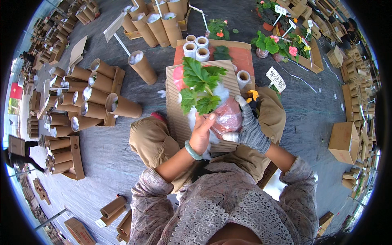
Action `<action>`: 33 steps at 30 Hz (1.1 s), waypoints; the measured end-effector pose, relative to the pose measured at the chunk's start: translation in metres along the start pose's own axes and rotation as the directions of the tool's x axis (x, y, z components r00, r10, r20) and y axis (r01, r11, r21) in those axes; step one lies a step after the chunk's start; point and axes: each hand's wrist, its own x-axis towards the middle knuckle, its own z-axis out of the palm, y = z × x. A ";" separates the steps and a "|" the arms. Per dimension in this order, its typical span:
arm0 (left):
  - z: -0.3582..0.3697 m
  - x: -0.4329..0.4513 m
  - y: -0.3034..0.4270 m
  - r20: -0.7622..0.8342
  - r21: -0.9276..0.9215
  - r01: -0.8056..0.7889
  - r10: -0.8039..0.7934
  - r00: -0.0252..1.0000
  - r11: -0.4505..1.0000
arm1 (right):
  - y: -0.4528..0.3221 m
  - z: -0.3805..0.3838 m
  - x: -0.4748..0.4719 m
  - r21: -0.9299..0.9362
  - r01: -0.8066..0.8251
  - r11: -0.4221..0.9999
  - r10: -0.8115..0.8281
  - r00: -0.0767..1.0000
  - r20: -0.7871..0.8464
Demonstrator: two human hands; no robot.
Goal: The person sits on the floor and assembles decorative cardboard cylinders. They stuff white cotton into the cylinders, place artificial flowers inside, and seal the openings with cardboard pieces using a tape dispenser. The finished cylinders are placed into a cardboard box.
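A leafy potted plant point(199, 84) with a pink bloom point(178, 77) lies tilted over a sheet of corrugated cardboard point(175, 101) in front of me. Clear film wraps its reddish pot point(228, 118). My right hand point(252, 131), in a grey glove with pale fingertips, grips the pot from the right. Bare, with a pale green bangle on the wrist, my left hand point(201, 131) is at the pot's left side, near the lower leaves; its fingers are partly hidden. White fluffy stuffing point(221, 92) lies around the stem and beneath the plant.
Film rolls point(202, 54) stand on an orange-topped box point(242, 50) beyond the cardboard. Yellow-handled cutters point(253, 95) rest by my right knee. Cardboard tubes point(122, 105) with white stuffing crowd the left. Flowering plants point(272, 44) and a carton point(343, 142) are on the right.
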 end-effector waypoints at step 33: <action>-0.084 -0.010 0.028 -0.515 0.185 0.126 -0.013 0.857 0.975 | 0.098 -0.048 0.046 -0.352 0.440 0.826 -0.238 0.838 0.491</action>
